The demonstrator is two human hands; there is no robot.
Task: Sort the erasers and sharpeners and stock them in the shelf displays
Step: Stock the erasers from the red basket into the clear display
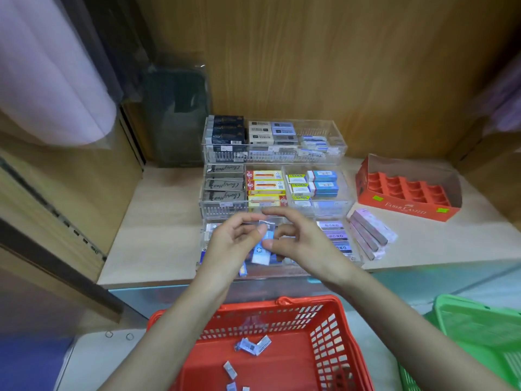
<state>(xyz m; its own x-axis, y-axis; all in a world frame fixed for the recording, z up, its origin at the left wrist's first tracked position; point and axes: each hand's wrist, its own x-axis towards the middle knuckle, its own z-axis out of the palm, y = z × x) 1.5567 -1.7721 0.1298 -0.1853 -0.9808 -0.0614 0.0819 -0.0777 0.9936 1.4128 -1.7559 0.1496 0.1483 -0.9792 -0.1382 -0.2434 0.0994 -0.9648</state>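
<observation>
Shelving of pale wood carries a three-tier clear acrylic display (342,146) at its middle. In the display's back tier, black boxes (227,132) stand at the left, grey and white erasers (272,133) beside them, blue-striped ones further right. In the middle tier, grey packs (224,183) bear script lettering that looks like "ChungHwa" (upside down from here), then come red-and-yellow erasers (265,187), then yellow-labelled ones reading "LYRA" next to blue-sleeved erasers (325,180).

The front tier lies partly hidden behind the hands. The left hand (234,246) has its fingers curled, thumb and forefinger pinching the edge of a small clear-wrapped eraser (265,244) with a blue-and-white sleeve. The right hand (298,241) meets it from the other side, thumb and fingertips closed on the same wrapper above the front tier. To the right of the hands, stacked erasers (334,235) read "MONO".

Beside the display lie pale purple long packs (369,232) on the shelf, and further right an orange tray box (406,193) printed "FABER-CASTELL".

Below the shelf edge, a red basket (327,334) holds a few loose small erasers (255,345); a green basket (476,328) sits at the far right.
</observation>
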